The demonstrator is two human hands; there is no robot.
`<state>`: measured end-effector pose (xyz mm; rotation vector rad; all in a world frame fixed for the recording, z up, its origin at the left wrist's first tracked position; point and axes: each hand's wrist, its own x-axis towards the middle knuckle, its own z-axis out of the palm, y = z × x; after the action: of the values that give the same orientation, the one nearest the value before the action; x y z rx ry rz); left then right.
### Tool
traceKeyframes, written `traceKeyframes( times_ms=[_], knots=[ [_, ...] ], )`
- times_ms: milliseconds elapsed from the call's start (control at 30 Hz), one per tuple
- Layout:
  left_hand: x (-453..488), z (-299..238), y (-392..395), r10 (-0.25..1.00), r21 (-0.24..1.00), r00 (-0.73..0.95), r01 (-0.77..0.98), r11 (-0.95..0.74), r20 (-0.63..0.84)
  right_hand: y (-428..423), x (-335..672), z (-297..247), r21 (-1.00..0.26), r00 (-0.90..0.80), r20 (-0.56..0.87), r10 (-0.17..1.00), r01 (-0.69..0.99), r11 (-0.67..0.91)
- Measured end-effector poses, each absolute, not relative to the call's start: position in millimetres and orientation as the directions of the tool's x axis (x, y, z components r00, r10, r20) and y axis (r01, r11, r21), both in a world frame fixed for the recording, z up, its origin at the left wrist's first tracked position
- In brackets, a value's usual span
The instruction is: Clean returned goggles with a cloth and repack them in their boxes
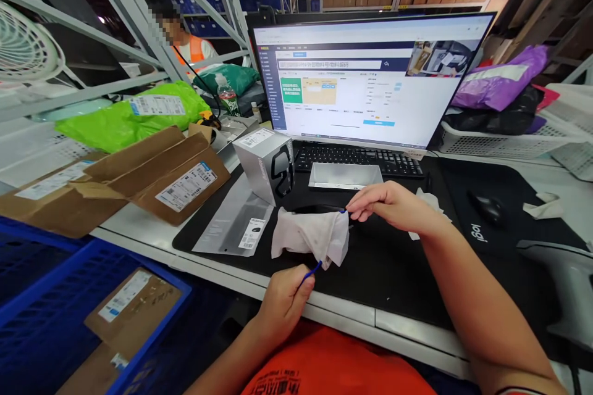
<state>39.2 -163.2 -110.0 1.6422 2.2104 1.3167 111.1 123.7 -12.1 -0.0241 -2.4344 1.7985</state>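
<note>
The left hand [283, 299] pinches one end of a thin blue cord [311, 271]; the right hand [391, 205] pinches the other end at the top edge of a white cloth pouch [311, 236] stretched between them. Bare black desk mat [380, 271] lies beneath; a grey product box [266, 163] stands just beyond the pouch.

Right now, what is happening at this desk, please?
A person sits at a desk and works with both hands on a white drawstring pouch that lies on the black desk mat. The left hand pinches one end of the blue drawstring, and the right hand holds the pouch's upper edge at the other end. A dark object seems to be inside the pouch. Just behind stand a grey product box, a keyboard and a lit monitor.
</note>
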Motion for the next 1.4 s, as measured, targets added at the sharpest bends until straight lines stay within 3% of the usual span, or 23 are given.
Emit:
traceKeyframes(
  times_ms=[233, 367, 433, 500, 567, 667, 733, 933, 1167, 1267, 1400],
  knots=[
    [39, -91, -160, 0.838, 0.412, -0.278, 0.908, 0.071, 0.469, 120, 104, -16, -0.992, -0.963, -0.076, 0.259, 0.1, 0.079],
    [30, -51, -149, 0.688, 0.155, -0.222, 0.975, 0.159, 0.69, 118, 103, -15, -0.994, -0.952, -0.093, 0.292, 0.108, 0.036],
    [22, -26, -133, 0.651, 0.107, -0.208, 0.976, 0.191, 0.73, 116, 104, -14, -0.995, -0.957, -0.077, 0.281, 0.093, 0.046],
    [12, -7, -109, 0.714, 0.184, -0.243, 0.97, 0.161, 0.657, 115, 105, -12, -0.997, -0.958, -0.042, 0.283, 0.059, 0.052],
    [1, 3, -82, 0.814, 0.384, -0.307, 0.916, 0.113, 0.493, 113, 106, -10, -0.998, -0.956, 0.002, 0.295, 0.019, 0.068],
    [-13, 2, -48, 0.934, 0.738, -0.262, 0.674, -0.002, 0.242, 112, 111, -6, -0.99, -0.956, 0.057, 0.288, -0.016, 0.141],
    [-19, -4, -35, 0.975, 0.856, -0.178, 0.516, -0.021, 0.131, 114, 114, -3, -0.976, -0.952, 0.086, 0.292, -0.021, 0.217],
    [-24, -15, -35, 0.957, 0.863, -0.28, 0.5, 0.076, 0.078, 125, 124, 1, -0.959, -0.906, 0.099, 0.412, 0.024, 0.282],
    [-21, -12, -41, 0.938, 0.961, -0.347, 0.266, 0.075, 0.022, 128, 129, 5, -0.979, -0.856, 0.008, 0.516, 0.099, 0.178],
    [-20, -10, -44, 0.923, 0.969, -0.382, 0.241, 0.053, 0.045, 127, 129, 7, -0.979, -0.861, -0.029, 0.507, 0.126, 0.158],
    [-19, -9, -49, 0.904, 0.968, -0.419, 0.25, 0.018, 0.092, 125, 129, 6, -0.947, -0.912, -0.019, 0.41, 0.148, 0.286]
  ],
)
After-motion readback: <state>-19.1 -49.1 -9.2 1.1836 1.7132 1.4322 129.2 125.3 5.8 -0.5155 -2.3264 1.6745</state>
